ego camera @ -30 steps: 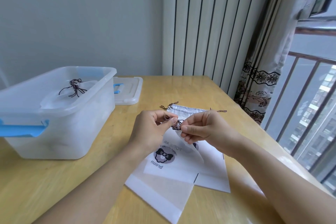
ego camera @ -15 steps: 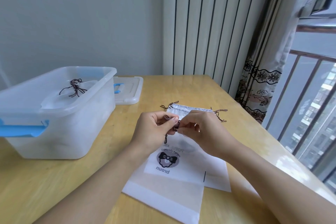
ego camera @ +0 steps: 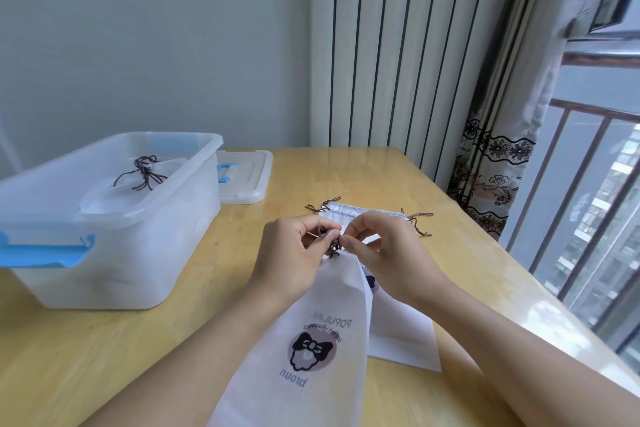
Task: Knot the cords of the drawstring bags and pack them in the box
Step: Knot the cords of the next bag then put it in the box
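Observation:
A white drawstring bag (ego camera: 311,350) with a dark bow print hangs from its gathered mouth, lifted off the table. My left hand (ego camera: 291,253) and my right hand (ego camera: 384,246) both pinch its dark brown cord (ego camera: 333,244) right at the mouth, fingertips almost touching. A second white bag (ego camera: 401,333) lies flat beneath, its cord ends (ego camera: 417,222) loose on the table. The translucent plastic box (ego camera: 114,239) with blue latches stands at the left. One bag with a knotted cord (ego camera: 143,175) lies inside it.
The box's lid (ego camera: 244,177) with a blue handle lies flat behind the box. The wooden table (ego camera: 86,357) ends at the right near a curtain (ego camera: 491,184) and a railed window (ego camera: 588,218). A striped radiator panel stands behind.
The bag has been lifted: its body now hangs gathered from the mouth instead of lying flat. Both hands stayed close together on the cord.

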A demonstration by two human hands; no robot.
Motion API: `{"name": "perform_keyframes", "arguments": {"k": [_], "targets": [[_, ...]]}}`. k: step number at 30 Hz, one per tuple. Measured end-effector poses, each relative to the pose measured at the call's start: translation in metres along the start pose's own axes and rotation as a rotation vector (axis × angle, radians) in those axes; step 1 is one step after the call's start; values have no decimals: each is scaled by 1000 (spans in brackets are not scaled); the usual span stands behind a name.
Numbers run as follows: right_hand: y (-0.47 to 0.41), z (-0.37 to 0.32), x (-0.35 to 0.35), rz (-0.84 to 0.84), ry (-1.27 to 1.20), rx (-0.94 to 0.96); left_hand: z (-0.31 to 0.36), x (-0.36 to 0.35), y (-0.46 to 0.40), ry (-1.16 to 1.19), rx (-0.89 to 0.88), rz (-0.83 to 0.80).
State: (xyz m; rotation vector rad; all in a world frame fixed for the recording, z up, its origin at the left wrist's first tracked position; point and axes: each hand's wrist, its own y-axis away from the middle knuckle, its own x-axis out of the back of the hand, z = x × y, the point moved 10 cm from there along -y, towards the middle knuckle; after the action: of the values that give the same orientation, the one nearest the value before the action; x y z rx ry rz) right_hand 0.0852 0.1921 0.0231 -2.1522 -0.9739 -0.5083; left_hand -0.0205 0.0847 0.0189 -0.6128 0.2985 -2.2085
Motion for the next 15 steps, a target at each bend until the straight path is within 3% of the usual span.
{"name": "perform_keyframes", "arguments": {"k": [3,10,15], "targets": [[0,-11,13,69,89,55,0,3,-2,-43,-23,42],[2,-6,1,-27,-315,-87,6,14,-1,-233,-109,150],[9,-5,-18,-39,-105,-78,4,9,0,-227,-72,127]]}}
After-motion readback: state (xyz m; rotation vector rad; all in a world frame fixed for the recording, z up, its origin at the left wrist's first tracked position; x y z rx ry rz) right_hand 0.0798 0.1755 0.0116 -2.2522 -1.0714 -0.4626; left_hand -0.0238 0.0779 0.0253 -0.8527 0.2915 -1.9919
